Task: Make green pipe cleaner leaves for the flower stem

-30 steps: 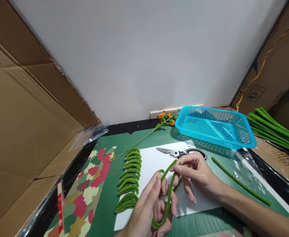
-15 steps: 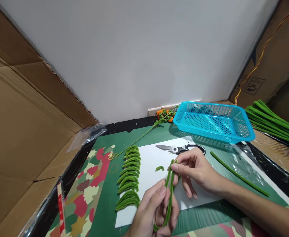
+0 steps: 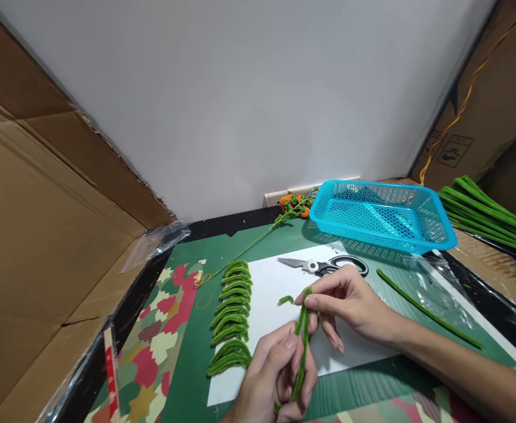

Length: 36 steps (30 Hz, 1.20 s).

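Note:
A fuzzy green pipe cleaner (image 3: 302, 352), bent into a long narrow loop, is held between both hands over the white paper (image 3: 269, 323). My left hand (image 3: 275, 370) is closed around its lower part, thumb and fingers pinching one strand. At the top, my right hand (image 3: 350, 305) pinches the two ends together between thumb and forefinger, its other fingers hanging loose. A small curled green piece (image 3: 286, 299) lies on the paper beside the right fingertips. Left of the hands, several bent green pipe-cleaner pieces (image 3: 231, 326) are stacked in a column.
Scissors (image 3: 313, 267) lie behind my right hand. Beyond them stands a blue basket (image 3: 381, 238). One straight pipe cleaner (image 3: 429, 308) lies at the right, near a bundle of green stems (image 3: 491, 214). An orange flower stem (image 3: 258, 239) stretches across the back; a cardboard wall (image 3: 41, 194) borders the left.
My right fingers have brought the pipe cleaner's two ends together, where they stood apart before. The right forefinger now reaches over the top. My left hand keeps its grip.

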Each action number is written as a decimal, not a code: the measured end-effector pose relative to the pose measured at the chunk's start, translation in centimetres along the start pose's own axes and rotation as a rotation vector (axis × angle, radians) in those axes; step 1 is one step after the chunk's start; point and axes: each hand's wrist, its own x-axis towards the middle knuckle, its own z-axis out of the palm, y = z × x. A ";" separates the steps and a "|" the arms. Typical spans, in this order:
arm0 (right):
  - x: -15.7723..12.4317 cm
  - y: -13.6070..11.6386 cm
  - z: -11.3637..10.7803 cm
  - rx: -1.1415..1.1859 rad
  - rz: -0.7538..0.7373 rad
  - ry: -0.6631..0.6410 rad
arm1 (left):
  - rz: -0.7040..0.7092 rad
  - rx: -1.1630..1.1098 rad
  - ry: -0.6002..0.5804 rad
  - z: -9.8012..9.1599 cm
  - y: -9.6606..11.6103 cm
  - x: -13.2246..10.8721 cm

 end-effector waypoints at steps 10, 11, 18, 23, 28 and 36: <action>-0.2 -0.4 0.2 -0.068 -0.022 0.006 | -0.042 0.040 -0.016 0.1 0.4 0.0; -0.2 -0.4 0.3 -0.066 -0.024 0.012 | -0.046 0.043 -0.013 0.1 0.4 0.0; -0.3 -0.5 0.3 -0.089 -0.040 0.027 | -0.101 0.062 0.103 1.5 1.7 -0.5; -0.4 -0.8 0.7 -0.070 -0.048 0.045 | -0.048 0.061 0.131 1.3 1.1 -0.3; -0.3 -1.2 0.9 -0.040 -0.089 0.095 | -0.053 0.039 0.041 0.2 0.1 0.1; -0.2 -1.3 0.3 -0.037 -0.145 0.166 | -0.132 -0.002 0.060 1.1 1.3 -0.5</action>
